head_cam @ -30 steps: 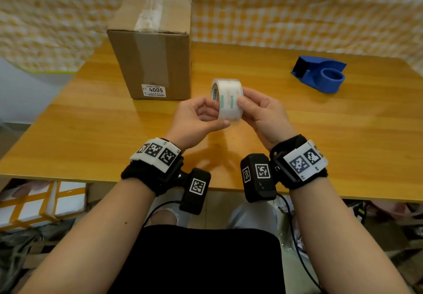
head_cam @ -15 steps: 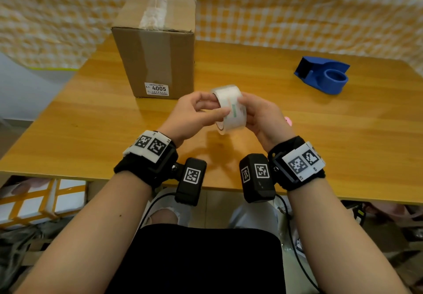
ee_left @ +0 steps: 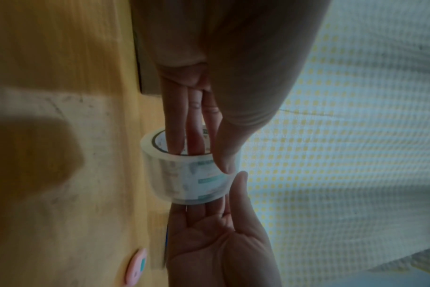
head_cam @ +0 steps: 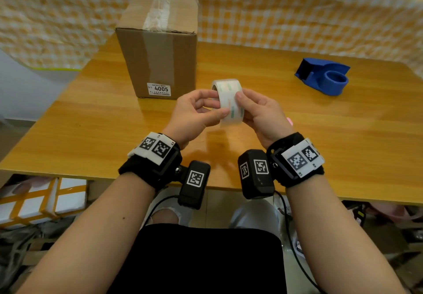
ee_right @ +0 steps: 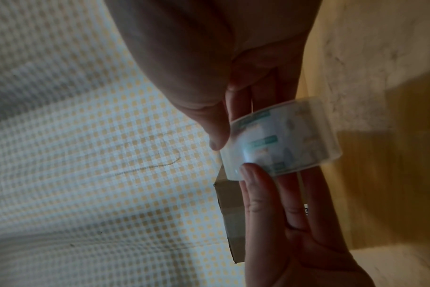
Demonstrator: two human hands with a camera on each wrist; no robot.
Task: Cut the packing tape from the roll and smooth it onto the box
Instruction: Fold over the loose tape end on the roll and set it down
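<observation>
At frame centre the tape roll (head_cam: 229,101) is held above the table (head_cam: 91,119), the left hand (head_cam: 192,116) with fingers through its core, the right hand (head_cam: 261,115) pinching its rim. No strip appears pulled or cut. Open tabletop lies ahead; the box (head_cam: 160,48) stands upper left, already taped on top.

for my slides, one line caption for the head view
Both hands hold a tape roll above the table, near the box.

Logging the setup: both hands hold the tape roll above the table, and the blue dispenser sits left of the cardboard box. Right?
Not quite. In the head view the blue dispenser sits right of the cardboard box, not left. Both hands, left hand and right hand, do hold the tape roll above the table.
</observation>
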